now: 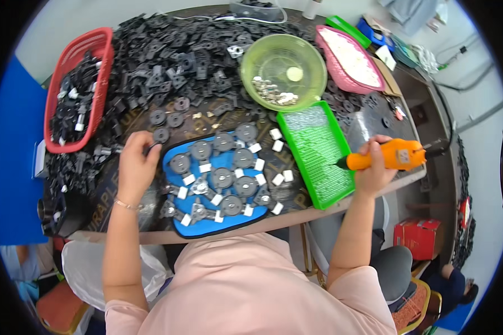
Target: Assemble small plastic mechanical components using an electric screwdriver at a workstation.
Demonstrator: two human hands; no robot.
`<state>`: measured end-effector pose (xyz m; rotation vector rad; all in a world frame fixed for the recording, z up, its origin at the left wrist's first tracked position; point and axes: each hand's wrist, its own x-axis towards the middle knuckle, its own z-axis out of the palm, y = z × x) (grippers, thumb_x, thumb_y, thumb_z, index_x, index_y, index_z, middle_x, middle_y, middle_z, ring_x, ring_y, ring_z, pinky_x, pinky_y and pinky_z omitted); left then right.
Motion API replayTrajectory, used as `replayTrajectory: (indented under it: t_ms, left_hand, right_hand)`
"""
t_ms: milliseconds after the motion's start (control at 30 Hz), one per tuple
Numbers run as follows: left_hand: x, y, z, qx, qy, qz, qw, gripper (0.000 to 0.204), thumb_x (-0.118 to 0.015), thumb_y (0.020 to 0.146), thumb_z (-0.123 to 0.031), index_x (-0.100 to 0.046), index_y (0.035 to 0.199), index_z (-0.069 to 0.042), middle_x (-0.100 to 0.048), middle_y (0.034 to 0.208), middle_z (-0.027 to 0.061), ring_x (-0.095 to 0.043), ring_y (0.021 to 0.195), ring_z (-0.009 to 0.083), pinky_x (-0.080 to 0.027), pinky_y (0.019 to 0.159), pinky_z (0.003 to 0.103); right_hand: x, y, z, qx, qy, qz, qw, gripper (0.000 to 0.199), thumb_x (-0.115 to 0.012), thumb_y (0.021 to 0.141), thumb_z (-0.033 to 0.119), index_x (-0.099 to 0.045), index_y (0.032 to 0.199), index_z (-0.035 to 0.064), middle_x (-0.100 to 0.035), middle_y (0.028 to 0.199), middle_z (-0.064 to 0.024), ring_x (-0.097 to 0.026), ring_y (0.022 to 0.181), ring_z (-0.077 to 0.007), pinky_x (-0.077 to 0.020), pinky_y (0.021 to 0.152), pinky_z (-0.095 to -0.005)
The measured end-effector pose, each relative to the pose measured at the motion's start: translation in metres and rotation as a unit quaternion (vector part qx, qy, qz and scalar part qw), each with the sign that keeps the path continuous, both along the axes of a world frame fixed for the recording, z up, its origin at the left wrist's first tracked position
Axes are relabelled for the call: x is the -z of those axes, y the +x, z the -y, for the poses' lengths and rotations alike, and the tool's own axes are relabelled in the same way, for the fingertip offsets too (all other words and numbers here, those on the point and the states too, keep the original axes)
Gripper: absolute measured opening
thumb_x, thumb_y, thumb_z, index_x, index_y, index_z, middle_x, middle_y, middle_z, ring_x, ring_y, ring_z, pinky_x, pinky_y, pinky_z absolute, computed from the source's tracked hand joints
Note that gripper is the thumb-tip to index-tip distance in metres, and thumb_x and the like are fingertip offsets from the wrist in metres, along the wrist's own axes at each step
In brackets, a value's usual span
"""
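My left hand (138, 164) is closed in a pinch at the left of the blue mat (211, 228). At its fingertips is a round black plastic part (161, 134). Wrapped around an orange electric screwdriver (387, 156), my right hand (374, 174) holds the tool almost level. The dark tip points left over a green tray (326, 202) with small metal screws (307, 120) in it. On the mat lie several black round-headed parts (223, 177), with white blocks (217, 199) at their ends. A few metal-topped pieces (199, 211) sit among them.
Loose black parts (167, 56) are heaped across the back of the table. A red basket (104, 72) stands at the left. Behind the tray are a yellow-green colander (313, 72) and a pink basket (335, 70) of white pieces. Loose white blocks (278, 146) lie beside the tray.
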<state>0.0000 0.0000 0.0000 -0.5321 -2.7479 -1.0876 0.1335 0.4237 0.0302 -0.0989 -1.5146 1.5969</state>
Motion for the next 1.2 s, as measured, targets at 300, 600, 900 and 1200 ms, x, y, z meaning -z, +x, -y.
replayTrajectory:
  t_ms: [300,600,900,1200]
  left_hand:
    - [-0.026,0.047,-0.054,0.103,0.336,0.321,0.879,0.023,-0.057,0.083,0.007,-0.040,0.072,-0.005,-0.055,0.110,0.0122,-0.058,0.096,0.0150,-0.049,0.078,0.025]
    - [-0.028,0.078,-0.091,0.210,0.220,0.356,0.883,0.033,-0.076,0.064,0.007,-0.053,0.085,-0.002,-0.049,0.110,0.0080,-0.053,0.098,0.0142,-0.049,0.085,0.028]
    - [-0.028,0.102,-0.126,0.210,0.070,0.207,0.953,0.041,-0.079,0.064,-0.010,-0.060,0.100,-0.004,-0.062,0.099,0.0099,-0.057,0.096,0.0218,-0.048,0.080,0.030]
    - [0.002,0.111,-0.150,0.247,-0.070,-0.072,0.964,0.049,-0.078,0.062,-0.030,-0.063,0.105,-0.013,-0.061,0.104,0.0001,-0.046,0.113,0.0237,-0.017,0.102,0.052]
  right_hand:
    - [-0.003,-0.002,0.000,-0.016,-0.029,-0.031,0.999,0.019,-0.058,0.079,-0.004,-0.050,0.096,0.0009,-0.055,0.084,-0.0114,-0.053,0.063,-0.0172,-0.0458,0.060,-0.0288]
    - [-0.006,-0.002,0.005,-0.010,-0.048,-0.038,0.998,0.023,-0.061,0.075,-0.007,-0.050,0.093,0.0010,-0.057,0.078,-0.0089,-0.055,0.060,-0.0137,-0.0471,0.058,-0.0257]
    - [-0.004,-0.002,0.002,-0.040,-0.038,-0.042,0.998,0.023,-0.061,0.075,-0.007,-0.050,0.094,0.0011,-0.056,0.076,-0.0084,-0.054,0.059,-0.0143,-0.0465,0.057,-0.0263]
    - [-0.033,0.015,0.023,-0.076,-0.031,-0.087,0.993,0.018,-0.057,0.077,0.001,-0.051,0.094,0.0001,-0.052,0.085,-0.0116,-0.052,0.060,-0.0178,-0.0437,0.057,-0.0280]
